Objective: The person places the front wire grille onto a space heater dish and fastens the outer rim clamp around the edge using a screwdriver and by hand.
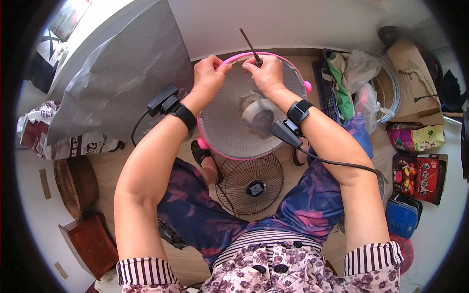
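A round dish-shaped reflector [222,115] with a pink rim stands in front of me, a rounded metal part [258,115] at its middle. At the rim's upper left, my left hand [211,74] is closed, its fingertips pinching the pink edge. My right hand [266,72] is closed around the dark handle of a screwdriver [250,44], near the top of the rim, with the shaft pointing up and left. Below the dish, a round wire grille [234,190] with a dark centre lies on the floor between my feet.
Grey plastic sheeting [122,78] covers something at the left. A dark crate [328,93] with bags and a cardboard box [413,78] stand at the right. Farther down are a red box [419,178], a blue case [403,218], a wooden box [90,246] and a round wooden tub [73,188].
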Motion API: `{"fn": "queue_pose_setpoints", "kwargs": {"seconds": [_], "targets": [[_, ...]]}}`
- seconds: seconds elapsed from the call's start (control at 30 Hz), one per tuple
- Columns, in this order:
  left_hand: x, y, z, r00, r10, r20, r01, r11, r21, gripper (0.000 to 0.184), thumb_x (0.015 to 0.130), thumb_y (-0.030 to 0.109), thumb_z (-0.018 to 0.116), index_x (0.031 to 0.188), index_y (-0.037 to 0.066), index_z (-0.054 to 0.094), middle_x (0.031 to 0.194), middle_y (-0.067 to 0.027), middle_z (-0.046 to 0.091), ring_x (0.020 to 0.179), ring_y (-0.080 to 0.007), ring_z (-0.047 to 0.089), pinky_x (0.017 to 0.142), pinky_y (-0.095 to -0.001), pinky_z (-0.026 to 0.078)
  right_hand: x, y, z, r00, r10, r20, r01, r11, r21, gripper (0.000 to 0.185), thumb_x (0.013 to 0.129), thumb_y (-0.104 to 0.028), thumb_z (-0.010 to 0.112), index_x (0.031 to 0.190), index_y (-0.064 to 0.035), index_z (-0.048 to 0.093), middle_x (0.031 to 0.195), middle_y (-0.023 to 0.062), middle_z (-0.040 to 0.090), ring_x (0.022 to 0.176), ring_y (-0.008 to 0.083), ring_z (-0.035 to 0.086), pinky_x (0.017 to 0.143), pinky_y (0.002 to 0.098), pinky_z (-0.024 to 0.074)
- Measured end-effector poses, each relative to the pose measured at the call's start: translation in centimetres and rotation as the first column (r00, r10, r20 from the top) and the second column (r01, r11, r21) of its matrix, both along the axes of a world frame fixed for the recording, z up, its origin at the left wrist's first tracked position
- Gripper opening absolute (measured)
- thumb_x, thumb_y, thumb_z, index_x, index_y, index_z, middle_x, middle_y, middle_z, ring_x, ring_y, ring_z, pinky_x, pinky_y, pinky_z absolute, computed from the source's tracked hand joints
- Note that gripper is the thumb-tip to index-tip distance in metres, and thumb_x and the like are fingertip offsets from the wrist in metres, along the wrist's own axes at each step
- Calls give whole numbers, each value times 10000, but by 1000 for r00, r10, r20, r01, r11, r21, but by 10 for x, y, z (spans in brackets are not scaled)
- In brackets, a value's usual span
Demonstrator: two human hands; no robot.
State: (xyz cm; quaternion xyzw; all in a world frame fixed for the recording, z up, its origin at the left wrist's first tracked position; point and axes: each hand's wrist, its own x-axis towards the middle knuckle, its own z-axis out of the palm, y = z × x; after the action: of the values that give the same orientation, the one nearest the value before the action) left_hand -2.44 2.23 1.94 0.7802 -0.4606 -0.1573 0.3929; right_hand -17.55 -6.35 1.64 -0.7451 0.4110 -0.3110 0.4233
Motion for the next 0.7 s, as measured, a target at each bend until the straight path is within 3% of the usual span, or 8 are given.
{"fn": "queue_pose_setpoints", "kwargs": {"seconds": [0.1,0.23,0.33,0.7], "targets": [[-3,7,5,1000,-3,-10,3,1000,-15,215,799,191,733,854,-7,671,716,-79,673,652,-129,615,615,-287,484,-6,3,5,999,33,21,-32,998,-62,69,774,-97,688,754,-34,708,650,38,673,489,80,570,490,245,461],[-8,12,10,1000,-19,14,19,1000,8,250,793,221,740,869,-7,671,733,-82,677,667,-132,620,628,-287,489,-8,2,4,996,34,82,-32,999,-30,69,774,-94,685,758,-30,706,657,38,673,497,78,564,496,246,459],[-10,12,11,1000,-20,16,20,1000,-16,267,788,234,745,873,-8,673,737,-81,676,674,-135,622,637,-286,491,-7,-1,1,997,7,71,-7,1000,0,102,734,-190,725,748,-89,720,678,94,677,646,239,658,633,355,500],[-14,13,21,1000,-16,7,15,998,55,274,740,211,769,878,-5,675,749,-82,678,695,-145,633,665,-286,503,-17,-4,5,995,25,99,-27,999,17,99,735,-165,718,742,-66,717,671,99,675,624,215,653,620,334,498]]}}
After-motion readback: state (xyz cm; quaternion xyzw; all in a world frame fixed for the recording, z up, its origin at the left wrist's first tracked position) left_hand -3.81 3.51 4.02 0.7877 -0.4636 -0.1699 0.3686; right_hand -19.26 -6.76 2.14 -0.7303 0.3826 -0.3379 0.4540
